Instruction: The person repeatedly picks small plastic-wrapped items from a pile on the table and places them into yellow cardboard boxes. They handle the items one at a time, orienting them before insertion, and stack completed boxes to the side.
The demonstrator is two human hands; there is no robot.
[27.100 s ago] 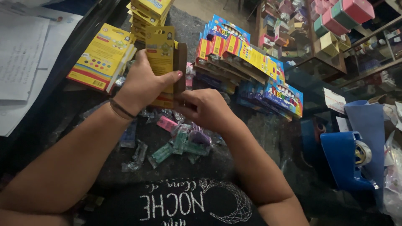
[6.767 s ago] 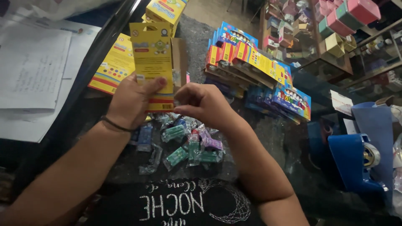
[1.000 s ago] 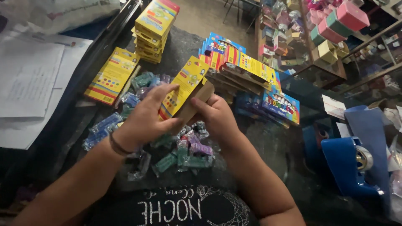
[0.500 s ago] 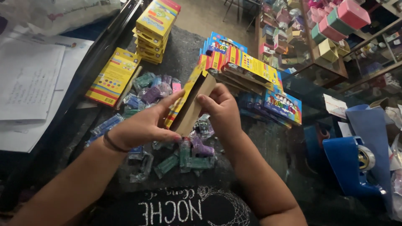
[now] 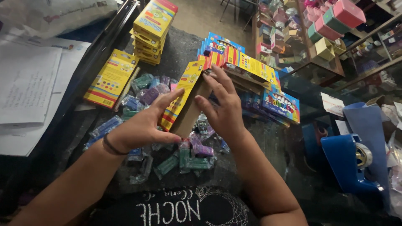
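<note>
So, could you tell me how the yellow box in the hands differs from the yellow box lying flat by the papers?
The held yellow box is tilted up between the left hand and right hand; the flat yellow box lies untouched on the dark surface. The held one shows its brown cardboard side; the flat one shows only its printed face. Both share the same yellow print.

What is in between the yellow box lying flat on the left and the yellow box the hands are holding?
In the head view, small wrapped blocks, green, purple and blue, lie between the flat yellow box and the held yellow box, which the left hand and right hand grip.
</note>
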